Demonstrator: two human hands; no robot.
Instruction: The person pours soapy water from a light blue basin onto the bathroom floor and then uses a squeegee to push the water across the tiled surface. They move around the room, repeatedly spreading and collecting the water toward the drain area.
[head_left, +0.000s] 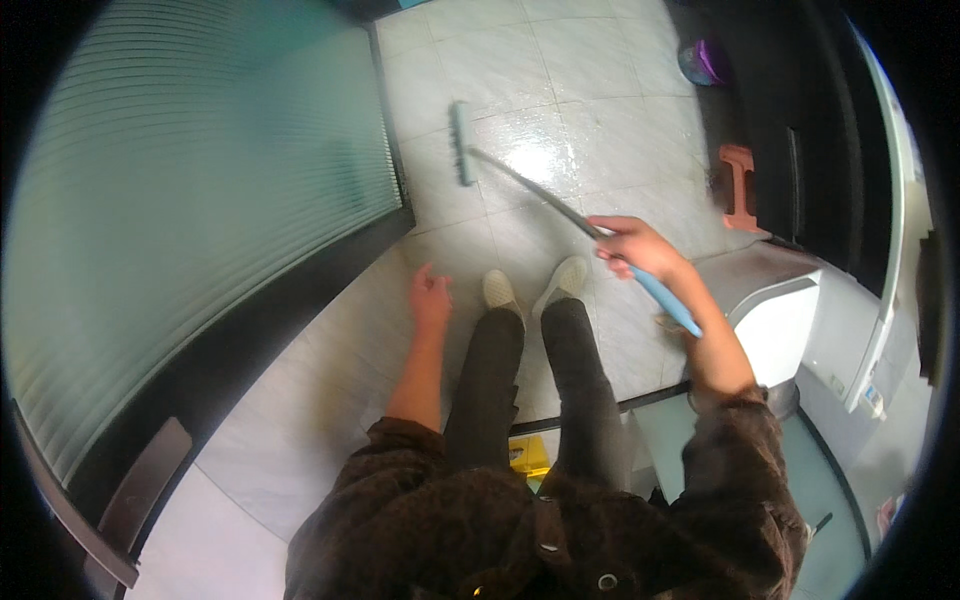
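My right hand (631, 246) grips the pole of a long-handled floor brush (536, 193) at the lower edge of its light blue grip (666, 298). The pole runs up and left to a pale green brush head (464, 144), slightly blurred, over the tiled floor (517, 64). Dark bristles line the head's left side. Light glares off wet-looking tiles just right of the head. My left hand (431, 295) hangs by my left leg with nothing in it, its fingers loosely bent and apart. Between the hands, my light shoes (568, 279) stand on the floor.
A ribbed glass panel (225, 142) with a dark frame fills the left side. At right are a white toilet (780, 322), a salmon-coloured plastic stool (739, 187) and a purple bucket (701, 62) by a dark cabinet (772, 97). A yellow box (529, 454) shows behind my legs.
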